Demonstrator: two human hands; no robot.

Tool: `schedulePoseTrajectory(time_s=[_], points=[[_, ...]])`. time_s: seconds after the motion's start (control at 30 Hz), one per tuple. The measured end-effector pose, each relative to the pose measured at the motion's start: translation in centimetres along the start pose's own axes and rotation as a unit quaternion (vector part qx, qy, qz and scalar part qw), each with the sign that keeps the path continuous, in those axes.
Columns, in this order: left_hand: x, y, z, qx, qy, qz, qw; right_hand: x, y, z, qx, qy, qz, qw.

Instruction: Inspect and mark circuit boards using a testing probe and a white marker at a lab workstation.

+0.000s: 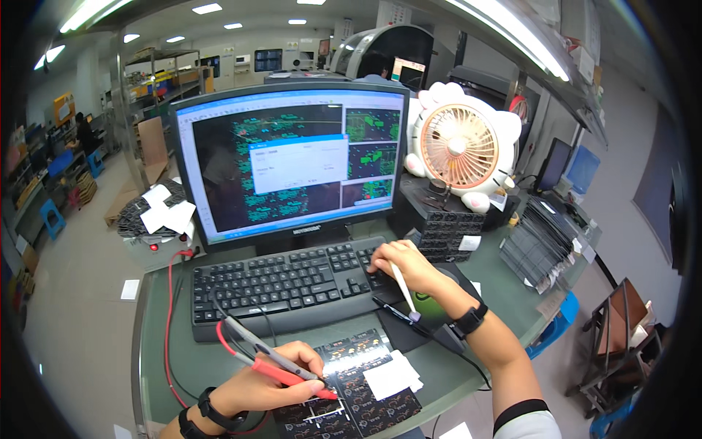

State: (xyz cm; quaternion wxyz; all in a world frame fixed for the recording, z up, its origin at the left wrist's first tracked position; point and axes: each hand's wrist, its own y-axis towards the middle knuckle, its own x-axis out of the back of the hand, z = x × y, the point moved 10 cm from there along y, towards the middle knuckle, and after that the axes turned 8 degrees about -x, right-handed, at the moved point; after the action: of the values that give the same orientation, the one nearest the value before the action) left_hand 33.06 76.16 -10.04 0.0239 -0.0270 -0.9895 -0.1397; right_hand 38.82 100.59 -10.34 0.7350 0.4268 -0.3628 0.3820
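My left hand [274,384] is closed around two test probes, a red probe [281,372] and a grey probe [256,338]. Their tips are over a dark printed circuit board panel [365,410] on the green bench, but whether they touch it cannot be made out. My right hand [406,265] rests at the number pad of the black keyboard [270,289], fingers bent over the keys. A thin white stick [401,282] with a pale purple end is tucked in that hand and slants down. White paper slips [393,375] lie on the panel.
Behind the keyboard stands a monitor [292,161] showing a board layout and a dialog box. A white fan [461,146] sits on stacked dark boards [446,230]. More boards [537,245] are stacked at the right. A pen [395,313] lies beside the mouse pad. A red cable [170,322] runs along the left.
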Motion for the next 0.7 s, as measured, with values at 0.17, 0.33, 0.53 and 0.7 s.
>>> schedulePoseTrajectory(time_s=[0.17, 0.33, 0.53, 0.7], points=[[-0.3, 0.1, 0.0, 0.002, 0.004, 0.003, 1.0, 0.9, -1.6, -0.1, -0.02, -0.026, -0.032, 0.999], [-0.3, 0.0, 0.2, -0.014, 0.023, 0.004, 1.0, 3.1, -3.5, -4.1, -0.184, 0.05, -0.125, 0.974], [-0.2, 0.0, 0.4, 0.018, 0.009, 0.013, 1.0, 3.6, -4.1, -3.0, -0.169, 0.05, -0.077, 0.981], [0.3, 0.1, -0.4, -0.054, -0.059, -0.013, 0.997, 1.4, -5.6, -0.7, -0.199, -0.091, 0.118, 0.969]])
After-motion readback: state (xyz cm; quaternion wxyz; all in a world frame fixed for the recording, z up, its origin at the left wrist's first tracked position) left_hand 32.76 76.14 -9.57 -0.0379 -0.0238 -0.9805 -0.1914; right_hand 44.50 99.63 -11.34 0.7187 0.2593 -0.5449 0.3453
